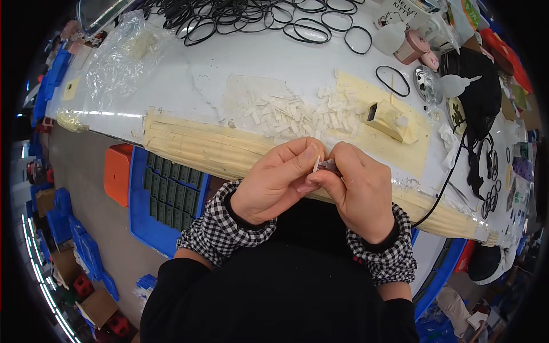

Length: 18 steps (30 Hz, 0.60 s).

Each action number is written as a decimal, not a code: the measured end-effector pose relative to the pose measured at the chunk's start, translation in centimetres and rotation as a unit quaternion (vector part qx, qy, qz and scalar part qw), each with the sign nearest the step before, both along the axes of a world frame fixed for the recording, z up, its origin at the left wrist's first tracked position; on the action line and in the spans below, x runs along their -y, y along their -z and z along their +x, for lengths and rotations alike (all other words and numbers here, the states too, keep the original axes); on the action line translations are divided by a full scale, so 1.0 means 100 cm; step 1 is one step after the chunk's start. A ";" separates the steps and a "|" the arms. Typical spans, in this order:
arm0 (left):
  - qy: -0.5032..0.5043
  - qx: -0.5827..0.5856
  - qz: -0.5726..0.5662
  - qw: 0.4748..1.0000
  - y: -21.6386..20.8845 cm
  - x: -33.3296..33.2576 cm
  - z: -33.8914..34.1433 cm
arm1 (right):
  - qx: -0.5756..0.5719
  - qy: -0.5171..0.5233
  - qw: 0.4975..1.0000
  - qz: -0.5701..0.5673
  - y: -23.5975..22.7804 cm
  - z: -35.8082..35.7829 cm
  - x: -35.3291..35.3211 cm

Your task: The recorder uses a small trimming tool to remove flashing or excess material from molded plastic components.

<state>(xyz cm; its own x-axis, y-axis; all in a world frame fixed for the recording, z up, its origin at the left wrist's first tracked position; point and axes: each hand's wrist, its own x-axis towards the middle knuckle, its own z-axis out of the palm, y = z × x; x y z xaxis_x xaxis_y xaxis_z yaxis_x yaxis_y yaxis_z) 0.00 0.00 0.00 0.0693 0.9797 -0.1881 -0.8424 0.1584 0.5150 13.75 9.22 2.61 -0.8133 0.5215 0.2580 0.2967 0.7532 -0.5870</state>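
The white tabletop (189,80), its near edge padded in pale yellow tape (200,144), spreads toward twelve o'clock above a grey floor (86,171); an orange stool (118,174) stands at nine o'clock. Beside it, a blue crate (136,197) holds rows of dark green bars (178,184). A pink tub (412,48) sits at one o'clock. Centrally, over the padded edge, the left hand (280,177) pinches a thin white strip (316,164); the right hand (364,183), fingers curled, grips a small greyish piece (329,166) just beside it.
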 end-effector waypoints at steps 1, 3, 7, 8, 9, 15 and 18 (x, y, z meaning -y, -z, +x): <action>0.002 0.011 0.007 1.000 0.001 0.000 -0.001 | -0.004 0.002 1.000 0.000 0.001 0.000 0.000; 0.004 0.024 0.010 1.000 0.002 0.000 0.000 | -0.004 0.004 1.000 0.003 0.001 0.000 0.000; -0.004 0.029 -0.003 1.000 0.002 -0.001 0.004 | 0.005 0.003 1.000 0.010 0.001 0.001 -0.001; -0.006 0.030 -0.005 1.000 0.001 -0.001 0.004 | 0.006 0.002 1.000 0.010 0.001 0.001 -0.001; -0.005 0.028 -0.003 1.000 0.002 -0.001 0.004 | 0.008 0.000 1.000 0.010 0.001 0.001 -0.001; -0.016 -0.006 -0.012 1.000 0.002 0.000 0.002 | 0.001 -0.004 1.000 0.019 -0.002 0.001 -0.003; -0.046 -0.074 -0.028 0.996 0.000 0.001 0.001 | -0.017 -0.001 0.999 0.047 -0.004 0.000 -0.004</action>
